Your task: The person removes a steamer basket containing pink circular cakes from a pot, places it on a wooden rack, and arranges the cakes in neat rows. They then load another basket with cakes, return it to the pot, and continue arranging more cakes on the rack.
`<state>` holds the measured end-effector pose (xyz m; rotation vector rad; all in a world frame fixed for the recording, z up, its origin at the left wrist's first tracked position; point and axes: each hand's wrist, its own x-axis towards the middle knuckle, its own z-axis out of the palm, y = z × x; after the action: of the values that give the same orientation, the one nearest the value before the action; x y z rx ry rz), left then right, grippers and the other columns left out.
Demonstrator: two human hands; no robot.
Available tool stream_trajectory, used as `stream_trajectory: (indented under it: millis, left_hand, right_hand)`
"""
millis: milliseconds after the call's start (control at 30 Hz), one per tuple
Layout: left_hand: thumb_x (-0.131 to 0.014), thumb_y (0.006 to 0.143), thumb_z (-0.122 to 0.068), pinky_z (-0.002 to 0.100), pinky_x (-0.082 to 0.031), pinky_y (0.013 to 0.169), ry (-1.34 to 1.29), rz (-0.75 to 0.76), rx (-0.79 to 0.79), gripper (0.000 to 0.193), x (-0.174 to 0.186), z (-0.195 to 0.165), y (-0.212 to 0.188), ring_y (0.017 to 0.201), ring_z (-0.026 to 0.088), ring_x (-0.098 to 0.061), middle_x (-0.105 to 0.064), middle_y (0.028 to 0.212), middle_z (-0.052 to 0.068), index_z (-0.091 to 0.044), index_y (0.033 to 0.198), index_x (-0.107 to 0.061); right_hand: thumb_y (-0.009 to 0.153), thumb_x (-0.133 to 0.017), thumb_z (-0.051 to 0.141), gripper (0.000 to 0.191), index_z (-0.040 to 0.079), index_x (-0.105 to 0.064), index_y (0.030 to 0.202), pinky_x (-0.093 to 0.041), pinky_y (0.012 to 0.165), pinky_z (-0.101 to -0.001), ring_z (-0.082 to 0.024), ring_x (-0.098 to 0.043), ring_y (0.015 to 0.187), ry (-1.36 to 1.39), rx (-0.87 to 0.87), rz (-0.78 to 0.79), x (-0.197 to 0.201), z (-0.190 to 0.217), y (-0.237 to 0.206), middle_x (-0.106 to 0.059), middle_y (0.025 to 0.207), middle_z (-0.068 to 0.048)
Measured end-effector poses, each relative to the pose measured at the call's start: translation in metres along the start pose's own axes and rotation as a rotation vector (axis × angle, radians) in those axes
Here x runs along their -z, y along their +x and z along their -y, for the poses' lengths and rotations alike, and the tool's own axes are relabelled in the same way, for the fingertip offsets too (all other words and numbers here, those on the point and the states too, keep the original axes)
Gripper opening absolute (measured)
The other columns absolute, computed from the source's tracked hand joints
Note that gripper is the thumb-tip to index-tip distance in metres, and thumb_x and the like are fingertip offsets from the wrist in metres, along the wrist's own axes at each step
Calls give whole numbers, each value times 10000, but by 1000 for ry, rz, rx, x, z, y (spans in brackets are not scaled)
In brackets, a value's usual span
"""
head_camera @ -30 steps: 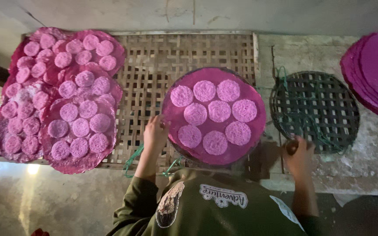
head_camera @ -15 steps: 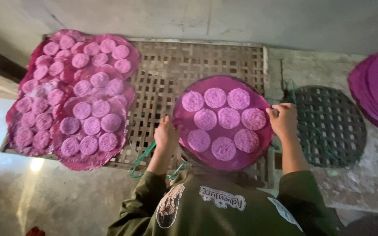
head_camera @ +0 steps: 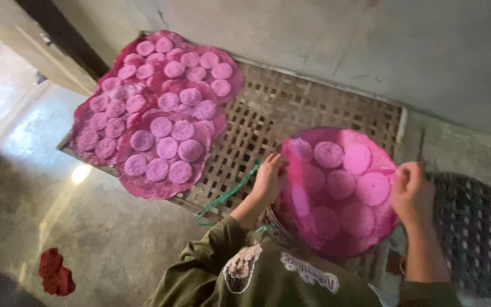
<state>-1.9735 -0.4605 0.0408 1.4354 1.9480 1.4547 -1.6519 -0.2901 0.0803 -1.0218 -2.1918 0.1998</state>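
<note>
Woven bamboo surface (head_camera: 313,108) spans the frame's centre. My left hand (head_camera: 270,177) and right hand (head_camera: 411,193) grip opposite edges of a round pink tray (head_camera: 342,190) of discs, lower right; filled pink sheets (head_camera: 154,108) lie upper left.

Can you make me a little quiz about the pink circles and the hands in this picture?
1. True or false: both hands hold the edges of the round pink sheet that carries pale pink discs.
2. Where do the other pink sheets with discs lie? A) on the woven bamboo rack B) on the dark round mat C) on the floor
3. Fill in: the left hand grips the sheet's ____ edge, and the right hand grips the opposite one.

Key
1. True
2. A
3. left
</note>
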Motion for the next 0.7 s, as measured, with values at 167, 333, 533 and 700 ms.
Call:
stream_trajectory:
  millis: [167,333,533,700]
  left_hand:
    - [-555,857,79,373,-605,911,44,-69,-178,419,48,-5,38,1073,281,-729,-696,1309,122,-120,1186,-721]
    - [-601,849,67,337,-609,671,95,-112,-12,418,140,8,108,735,218,-713,-708,1261,98,-116,1194,-748]
    - [-720,858,-189,409,-587,798,396,-392,-36,512,245,86,176,942,314,-700,-534,1437,188,-103,1353,-624]
    - [-684,943,-350,567,-504,950,494,-457,272,466,249,183,87,1145,505,-587,-554,1269,328,-19,1261,-601]
  right_hand:
    - [1156,-561,156,140,35,-572,1086,-505,638,-420,-274,-612,651,-38,-63,139,8,34,72,-634,844,-136]
    - [1142,-539,98,138,6,-555,1039,-536,747,-373,-210,-643,866,162,203,-1,-49,67,179,-653,936,-115]
    - [1128,-554,184,200,38,-563,1264,-548,729,-319,-166,-667,850,414,7,-55,-148,124,260,-672,1005,-72]
    - [1141,-593,242,342,15,-579,1396,-535,746,-283,-158,-614,901,886,-15,-134,-150,88,194,-642,1098,-108]
